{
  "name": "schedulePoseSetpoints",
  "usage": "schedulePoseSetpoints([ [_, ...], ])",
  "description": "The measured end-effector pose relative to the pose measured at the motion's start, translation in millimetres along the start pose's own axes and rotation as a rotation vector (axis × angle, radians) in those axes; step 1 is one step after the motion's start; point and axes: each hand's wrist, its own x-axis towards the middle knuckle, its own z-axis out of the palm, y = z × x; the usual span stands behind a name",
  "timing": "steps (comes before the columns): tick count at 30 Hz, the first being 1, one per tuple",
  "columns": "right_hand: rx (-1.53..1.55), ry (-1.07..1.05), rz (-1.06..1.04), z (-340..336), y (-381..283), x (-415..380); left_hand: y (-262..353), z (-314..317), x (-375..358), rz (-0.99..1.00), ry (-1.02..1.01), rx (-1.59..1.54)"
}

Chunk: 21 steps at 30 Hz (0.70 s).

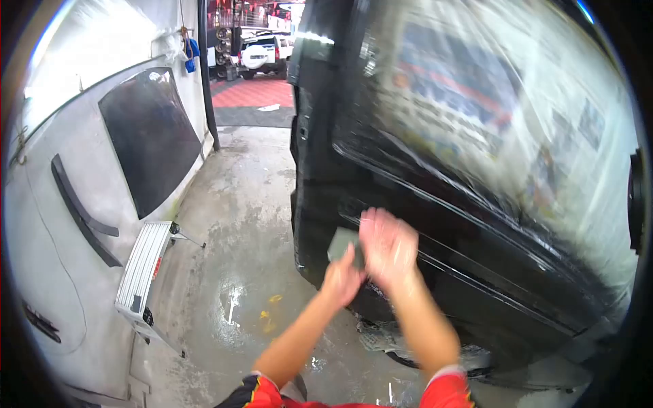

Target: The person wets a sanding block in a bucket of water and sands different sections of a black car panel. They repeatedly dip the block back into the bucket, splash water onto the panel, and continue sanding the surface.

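My left hand (342, 277) grips a small grey-green sheet (342, 246), its thumb lying over the near side. Just to the right, my right hand (388, 248) is raised with its fingers stretched out and looks wet; nothing shows in it. Both hands are in front of the lower side of a black vehicle body (476, 299), and whether they touch it cannot be made out. Plastic film and newspaper (462, 88) cover the vehicle's window area above them.
A silver folding step platform (144, 265) stands on the wet floor (238, 204) at left. A dark panel (151, 136) and curved dark strips (78, 211) are on the left wall. A white vehicle (262, 54) is outside beyond the opening.
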Motion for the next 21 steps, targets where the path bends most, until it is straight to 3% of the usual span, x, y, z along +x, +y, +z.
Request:
schedulePoseSetpoints([
  [1, 0.194, 0.061, 0.011, -10, -21, 82, 51, 28, 6, 0.101, -0.008, 0.080],
  [2, 0.674, 0.204, 0.094, -9, -36, 155, 90, 35, 16, 0.162, 0.080, 0.154],
  [3, 0.277, 0.273, -0.139, -23, -50, 228, 125, 35, 17, 0.214, 0.098, 0.308],
  [4, 0.862, 0.245, -0.099, -27, -50, 309, 155, 13, 18, 0.172, 0.182, 0.426],
  [5, 0.805, 0.241, -0.196, -40, -52, 382, 187, 13, -2, 0.083, 0.382, 0.597],
  [6, -0.031, 0.327, -0.388, -63, -68, 432, 206, -38, -2, -0.007, 0.560, 0.805],
  [7, -0.525, 0.468, -0.449, -67, -83, 473, 227, -107, -8, -0.169, 0.561, 0.979],
  [8, -0.729, 0.533, -0.588, -74, -75, 516, 217, -190, -19, 0.050, 0.690, 0.856],
  [9, -1.080, 0.504, -0.603, -77, -86, 531, 231, -178, -61, 0.030, 0.782, 0.720],
  [12, -1.404, 0.595, -0.425, -44, -78, 538, 230, -269, -147, 0.016, 0.928, 0.624],
  [13, -1.458, 0.638, -0.399, -19, -81, 519, 226, -294, -158, 0.082, 0.964, 0.309],
  [14, -1.455, 0.503, -0.349, 2, -86, 497, 230, -303, -158, 0.066, 0.969, 0.316],
  [16, -1.332, 0.436, -0.480, 48, -69, 448, 234, -322, -155, 0.283, 0.940, 0.277],
  [17, -1.234, 0.373, -0.535, 68, -65, 414, 243, -311, -144, 0.324, 0.960, 0.288],
  [20, -1.150, 0.058, -0.471, 121, -37, 314, 268, -190, -68, 0.566, 0.919, 0.436],
  [21, -1.039, 0.020, -0.456, 132, -27, 285, 282, -158, -49, 0.399, 0.973, 0.725],
])
